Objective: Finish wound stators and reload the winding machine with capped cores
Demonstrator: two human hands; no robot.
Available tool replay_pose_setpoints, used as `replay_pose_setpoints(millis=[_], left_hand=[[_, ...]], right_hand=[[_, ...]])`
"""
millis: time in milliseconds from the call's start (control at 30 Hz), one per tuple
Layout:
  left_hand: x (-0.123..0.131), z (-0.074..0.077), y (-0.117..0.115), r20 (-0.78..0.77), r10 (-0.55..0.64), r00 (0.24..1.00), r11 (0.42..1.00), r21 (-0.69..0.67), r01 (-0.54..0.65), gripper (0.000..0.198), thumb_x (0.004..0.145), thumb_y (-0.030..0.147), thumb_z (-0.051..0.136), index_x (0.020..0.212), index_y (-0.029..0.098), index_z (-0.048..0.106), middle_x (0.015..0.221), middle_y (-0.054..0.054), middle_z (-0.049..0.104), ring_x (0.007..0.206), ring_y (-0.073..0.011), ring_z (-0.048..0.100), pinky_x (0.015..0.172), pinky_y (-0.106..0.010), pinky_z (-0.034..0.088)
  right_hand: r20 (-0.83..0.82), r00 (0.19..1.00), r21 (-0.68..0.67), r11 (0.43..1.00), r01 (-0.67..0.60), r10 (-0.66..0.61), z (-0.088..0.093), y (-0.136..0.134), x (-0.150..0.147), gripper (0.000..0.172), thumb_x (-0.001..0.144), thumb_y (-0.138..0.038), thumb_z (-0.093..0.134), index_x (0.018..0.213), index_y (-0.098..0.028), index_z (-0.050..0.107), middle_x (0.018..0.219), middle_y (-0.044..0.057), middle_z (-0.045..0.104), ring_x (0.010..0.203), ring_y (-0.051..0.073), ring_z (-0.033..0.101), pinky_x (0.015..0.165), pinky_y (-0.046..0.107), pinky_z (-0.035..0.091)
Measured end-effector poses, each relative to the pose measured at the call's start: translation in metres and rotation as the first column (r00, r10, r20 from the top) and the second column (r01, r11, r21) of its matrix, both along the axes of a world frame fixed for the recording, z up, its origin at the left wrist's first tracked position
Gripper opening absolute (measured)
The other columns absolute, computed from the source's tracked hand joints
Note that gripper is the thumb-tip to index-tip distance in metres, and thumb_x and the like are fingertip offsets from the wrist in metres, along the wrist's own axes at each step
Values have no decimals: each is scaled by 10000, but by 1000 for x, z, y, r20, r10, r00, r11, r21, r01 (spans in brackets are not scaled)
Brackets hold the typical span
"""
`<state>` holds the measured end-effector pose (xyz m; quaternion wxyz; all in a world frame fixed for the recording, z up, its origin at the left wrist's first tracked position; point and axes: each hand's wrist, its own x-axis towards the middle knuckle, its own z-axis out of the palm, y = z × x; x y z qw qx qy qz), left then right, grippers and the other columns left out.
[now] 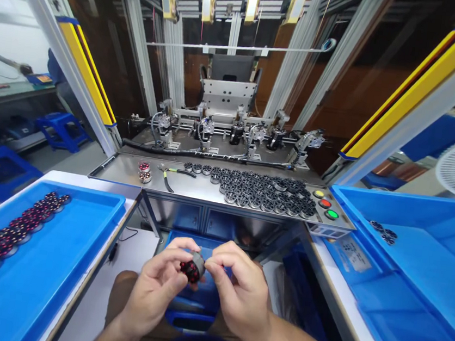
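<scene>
In front of my lap, my left hand (163, 278) grips a round motor stator (193, 268) with a grey rim and dark and red windings inside, tilted on its side. My right hand (239, 287) is closed in a pinch right at the stator's right edge. Whatever is between those fingertips is too small or hidden to make out. On the metal bench beyond, a pair of cutters (176, 171) with black and green handles lies near two stacked wound stators (144, 172). Rows of bare stators (264, 191) cover the bench to their right.
A blue tray (94, 215) at left holds a long row of wound stators (10, 236). At right, a blue bin (417, 269) contains several stators (385, 232). Yellow, red and green buttons (325, 203) sit at the bench's right end. Behind stands a winding machine (228, 94).
</scene>
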<state>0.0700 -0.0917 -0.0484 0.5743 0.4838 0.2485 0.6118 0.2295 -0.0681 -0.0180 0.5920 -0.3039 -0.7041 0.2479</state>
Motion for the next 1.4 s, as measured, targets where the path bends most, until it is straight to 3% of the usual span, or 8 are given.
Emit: replay_pose_setpoints(millis=[133,267,400,500,867,933,1133,1400], left_hand=[[-1,2,-4,-94,167,982,978,143,-153,326,815,75,708,1043,307,703,1074,-10,663,1088,-183,653,942,-285,531],[-1,7,-4,10,41,999,999,11,-41,632,627,281,893,1194,309,616,1214,-40,654,1196,-236,601,979,-295,507],[1,8,-2,72,-326,942,908,-253,334,571,656,579,787,1027,170,641,785,-44,725,683,-132,693,602,-171,539],[4,4,-2,167,-401,901,849,-302,434,405,779,541,704,929,174,623,579,7,670,485,-107,653,429,-125,454],[13,6,-9,-22,130,991,991,-36,-131,324,733,199,815,1023,266,688,1072,-19,736,829,-132,735,701,-174,596],[15,5,-12,-92,278,956,957,107,-269,433,698,99,825,1066,279,684,1121,-12,737,980,-156,720,828,-197,591],[16,-3,-17,-226,481,847,854,340,-394,609,677,34,815,1209,270,635,1121,-26,755,972,-176,736,853,-224,605],[11,-1,-17,-311,510,802,853,303,-425,563,671,75,831,1174,263,663,1053,-18,778,896,-189,756,821,-236,623]], right_hand=[[-25,997,-31,997,-68,68,1,1,1,173,908,-139,572,744,-187,602,656,14,600,623,146,592,551,254,483],[52,991,80,988,-128,124,1,0,8,113,918,-127,554,844,-189,610,702,33,640,655,154,620,573,259,514],[191,976,231,962,-148,104,1,0,16,91,933,-110,536,930,-178,597,757,51,659,700,144,656,597,229,531],[236,970,298,946,-129,58,3,-1,19,87,944,-117,523,938,-166,595,739,48,649,674,137,641,599,227,521],[-149,986,-165,982,-95,71,-10,-10,5,177,903,-153,595,730,-182,618,664,-2,580,644,122,554,607,236,438],[-292,949,-367,902,-228,121,-14,-9,2,268,905,-258,622,650,-176,598,619,-10,546,606,116,525,586,235,422],[-641,767,-693,425,-582,4,-24,-11,-8,408,717,-484,800,617,-143,601,554,-17,543,483,70,422,468,194,335],[-679,733,-697,352,-625,-43,-22,-11,-12,417,653,-452,854,584,-132,597,509,-26,527,453,53,391,443,175,306]])
